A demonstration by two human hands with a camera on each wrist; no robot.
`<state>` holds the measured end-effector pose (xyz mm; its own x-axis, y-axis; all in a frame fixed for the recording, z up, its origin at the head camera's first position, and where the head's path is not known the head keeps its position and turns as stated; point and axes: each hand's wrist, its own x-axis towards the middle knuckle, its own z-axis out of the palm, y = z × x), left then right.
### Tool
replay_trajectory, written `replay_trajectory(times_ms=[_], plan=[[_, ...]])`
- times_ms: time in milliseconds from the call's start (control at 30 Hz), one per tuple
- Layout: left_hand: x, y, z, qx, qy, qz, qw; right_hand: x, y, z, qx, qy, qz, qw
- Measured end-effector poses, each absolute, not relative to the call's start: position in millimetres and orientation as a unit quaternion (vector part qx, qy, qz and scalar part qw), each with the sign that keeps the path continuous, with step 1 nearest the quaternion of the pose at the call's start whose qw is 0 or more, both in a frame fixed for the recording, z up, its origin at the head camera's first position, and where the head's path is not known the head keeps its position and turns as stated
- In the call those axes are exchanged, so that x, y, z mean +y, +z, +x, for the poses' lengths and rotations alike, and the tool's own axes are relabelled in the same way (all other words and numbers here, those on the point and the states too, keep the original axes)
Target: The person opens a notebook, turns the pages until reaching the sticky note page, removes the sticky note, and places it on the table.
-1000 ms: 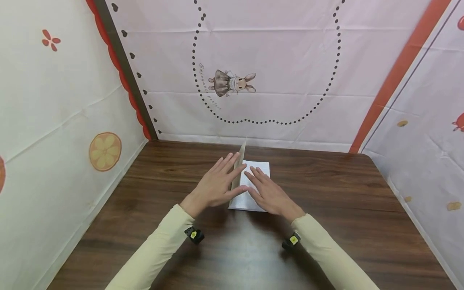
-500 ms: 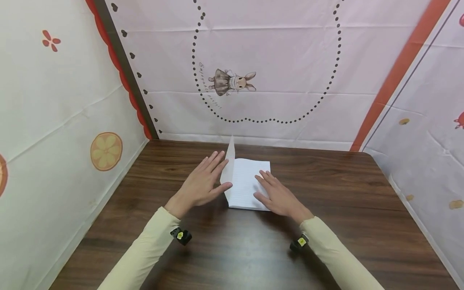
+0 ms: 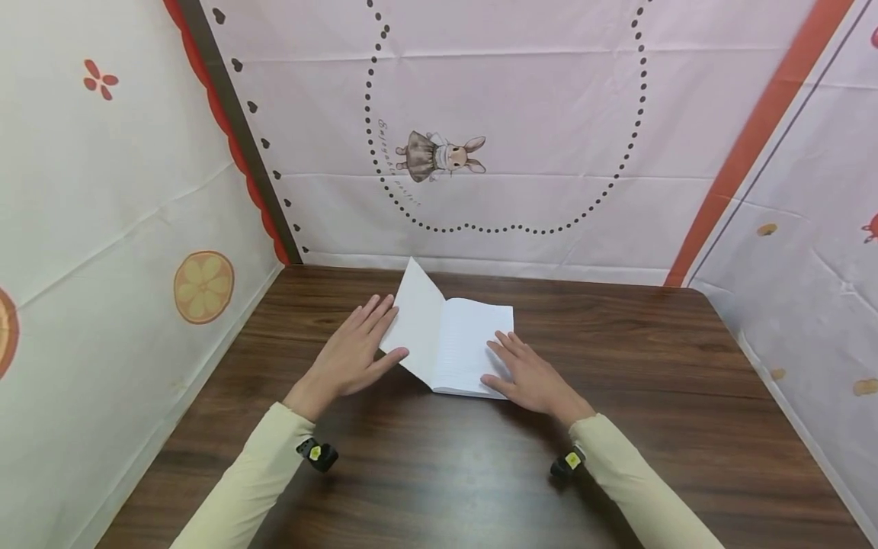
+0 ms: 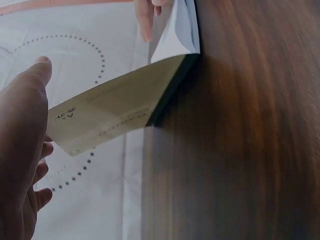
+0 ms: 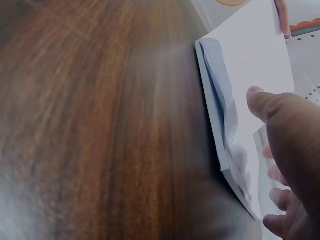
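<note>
A notebook (image 3: 473, 347) lies on the table with its front cover (image 3: 414, 324) raised and leaning left, pale inner side showing. The tan outer face of the cover (image 4: 115, 105), with small print, shows in the left wrist view. My left hand (image 3: 350, 354) is at the cover's free outer edge, fingers extended and thumb apart; whether they press it is unclear. On the right, my right hand (image 3: 531, 374) lies over the outer part of the lined page, fingers spread. Slightly lifted, wavy pages (image 5: 227, 110) appear beside the right thumb in the right wrist view.
The brown wooden table (image 3: 446, 473) extends around the notebook. Printed cloth walls (image 3: 549, 137) enclose its back and both sides. A black strap with a small device (image 3: 318, 454) is on the left wrist, and a similar one (image 3: 568, 461) is on the right.
The cover has swung from nearly upright to a wide leftward lean, exposing the page. My left hand has moved left with it; my right hand has shifted slightly right and down.
</note>
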<state>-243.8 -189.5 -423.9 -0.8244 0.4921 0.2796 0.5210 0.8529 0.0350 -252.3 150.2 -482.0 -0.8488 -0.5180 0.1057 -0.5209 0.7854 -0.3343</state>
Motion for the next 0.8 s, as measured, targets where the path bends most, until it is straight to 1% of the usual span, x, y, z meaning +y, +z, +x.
replay_trajectory(times_ms=[100,433,633,800], plan=[[-196.6,-429.6,-242.8,-0.956,-0.060,-0.259,0.126,151.3,-484.0,-252.0,-0.945,0.176,0.277,0.001],[-216.4,-450.1,-243.1,-0.957,-0.066,-0.249,0.133,151.9,-489.8,-251.3,-0.948,0.158,0.276,-0.009],[-223.9,-464.1,-243.9,-0.957,-0.065,-0.254,0.121,155.6,-491.5,-248.3,-0.949,0.160,0.270,-0.024],[-229.3,-475.3,-246.6,-0.954,-0.084,-0.267,0.106,162.1,-492.2,-245.4,-0.952,0.152,0.264,-0.021]])
